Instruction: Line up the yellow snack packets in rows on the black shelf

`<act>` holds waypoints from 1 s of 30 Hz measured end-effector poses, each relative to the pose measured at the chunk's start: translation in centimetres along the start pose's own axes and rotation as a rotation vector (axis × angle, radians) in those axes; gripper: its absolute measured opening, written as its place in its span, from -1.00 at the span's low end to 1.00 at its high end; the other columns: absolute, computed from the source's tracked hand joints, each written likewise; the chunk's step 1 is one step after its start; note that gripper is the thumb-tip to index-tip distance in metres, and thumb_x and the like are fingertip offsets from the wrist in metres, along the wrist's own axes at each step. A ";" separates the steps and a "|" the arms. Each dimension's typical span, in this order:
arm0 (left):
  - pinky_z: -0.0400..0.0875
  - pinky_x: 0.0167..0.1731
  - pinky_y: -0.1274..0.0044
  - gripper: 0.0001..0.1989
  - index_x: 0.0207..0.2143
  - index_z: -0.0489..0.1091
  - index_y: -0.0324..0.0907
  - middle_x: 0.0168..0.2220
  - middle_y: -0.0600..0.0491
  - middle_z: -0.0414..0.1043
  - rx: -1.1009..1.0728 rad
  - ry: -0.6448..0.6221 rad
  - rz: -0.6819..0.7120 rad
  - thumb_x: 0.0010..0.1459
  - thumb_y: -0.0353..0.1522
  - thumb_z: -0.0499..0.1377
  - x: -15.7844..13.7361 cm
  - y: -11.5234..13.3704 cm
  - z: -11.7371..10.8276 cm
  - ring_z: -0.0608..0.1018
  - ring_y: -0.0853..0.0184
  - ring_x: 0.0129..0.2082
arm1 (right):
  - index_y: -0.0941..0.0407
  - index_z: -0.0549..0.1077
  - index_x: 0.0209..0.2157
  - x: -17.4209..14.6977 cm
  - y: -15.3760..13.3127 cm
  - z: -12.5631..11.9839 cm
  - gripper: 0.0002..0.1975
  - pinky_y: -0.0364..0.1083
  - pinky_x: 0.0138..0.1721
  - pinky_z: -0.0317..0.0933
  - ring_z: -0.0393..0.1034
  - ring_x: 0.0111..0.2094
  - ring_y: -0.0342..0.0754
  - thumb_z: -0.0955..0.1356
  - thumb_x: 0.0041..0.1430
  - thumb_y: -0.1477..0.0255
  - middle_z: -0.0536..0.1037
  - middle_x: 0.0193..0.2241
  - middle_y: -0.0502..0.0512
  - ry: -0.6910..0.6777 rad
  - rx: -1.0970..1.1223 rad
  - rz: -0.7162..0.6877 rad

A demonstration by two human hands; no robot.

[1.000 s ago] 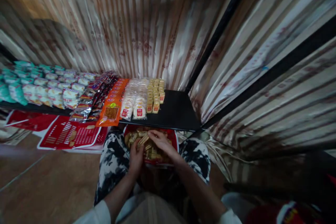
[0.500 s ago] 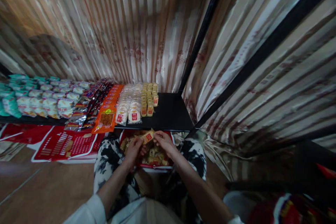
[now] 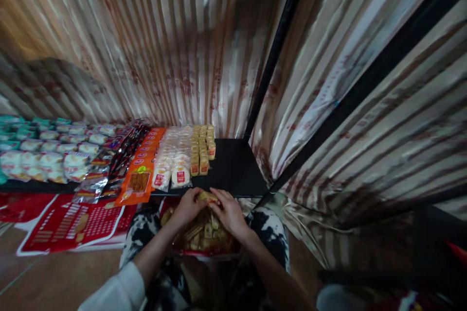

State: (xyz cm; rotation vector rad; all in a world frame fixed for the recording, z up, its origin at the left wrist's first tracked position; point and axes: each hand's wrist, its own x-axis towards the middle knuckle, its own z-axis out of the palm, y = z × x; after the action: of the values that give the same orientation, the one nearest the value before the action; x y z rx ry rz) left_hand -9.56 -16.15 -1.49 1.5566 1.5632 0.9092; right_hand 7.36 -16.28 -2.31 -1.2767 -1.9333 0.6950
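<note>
The left hand (image 3: 188,210), fingers bent inward, holds the left end of a small yellow packet (image 3: 207,197); the right hand (image 3: 229,213) has its thumb and fingers around the other end. The packet sits between the fingertips, just off the front edge of the black shelf (image 3: 237,170) and above the red-rimmed bag (image 3: 209,255), where more yellow packets (image 3: 208,239) lie in a loose heap between the knees.

Along the shelf from the left come turquoise packs (image 3: 16,132), then rows of white packs (image 3: 76,166), then dark shiny packs (image 3: 126,149), some jutting past the front edge. The orange packs (image 3: 136,181) overhang that edge too, above a red printed bag (image 3: 78,228) on the floor. Next stand clear-wrapped white packs (image 3: 181,175), their front reaching almost to the edge, and beside them the short yellow rows (image 3: 199,155), set further back. To their right, black surface runs on to the shelf's right end, giving sideways room; the upright post (image 3: 273,48) and slanting bar (image 3: 350,102) bound it, with striped curtain (image 3: 164,34) close behind.
</note>
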 end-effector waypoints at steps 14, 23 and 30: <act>0.36 -0.05 0.40 -0.63 -0.02 0.27 -0.22 0.05 -0.14 0.25 -0.241 0.307 0.077 0.09 -0.41 0.00 5.3 4.9 5.8 0.46 0.31 -0.10 | 0.13 0.46 -0.25 8.7 6.2 0.0 -0.69 -0.09 -0.30 0.27 0.35 -0.41 -0.08 0.32 -0.02 0.25 0.49 -0.35 0.09 0.316 0.294 0.283; -0.11 0.24 0.40 -0.50 0.18 0.08 -0.27 0.27 -0.11 -0.04 -0.327 0.186 -0.101 0.17 -0.36 -0.07 8.9 3.5 9.5 0.04 0.30 0.27 | 0.14 0.46 -0.25 14.1 8.1 1.7 -0.63 -0.11 -0.36 0.28 0.36 -0.44 -0.09 0.30 -0.04 0.20 0.48 -0.32 0.10 0.298 0.274 0.325; -0.18 0.25 0.43 -0.45 0.23 -0.02 -0.28 0.29 -0.07 -0.10 -0.379 0.179 -0.114 0.18 -0.35 -0.08 11.0 3.0 9.8 -0.02 0.33 0.28 | 0.14 0.47 -0.23 16.2 8.2 2.1 -0.65 -0.05 -0.26 0.29 0.40 -0.37 -0.04 0.28 0.00 0.22 0.49 -0.31 0.13 0.261 0.169 0.314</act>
State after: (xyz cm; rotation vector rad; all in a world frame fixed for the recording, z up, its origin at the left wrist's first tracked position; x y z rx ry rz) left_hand 0.55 -5.23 -3.75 1.1344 1.4780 1.2248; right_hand 5.93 1.72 -5.51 -1.4977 -1.4506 0.7846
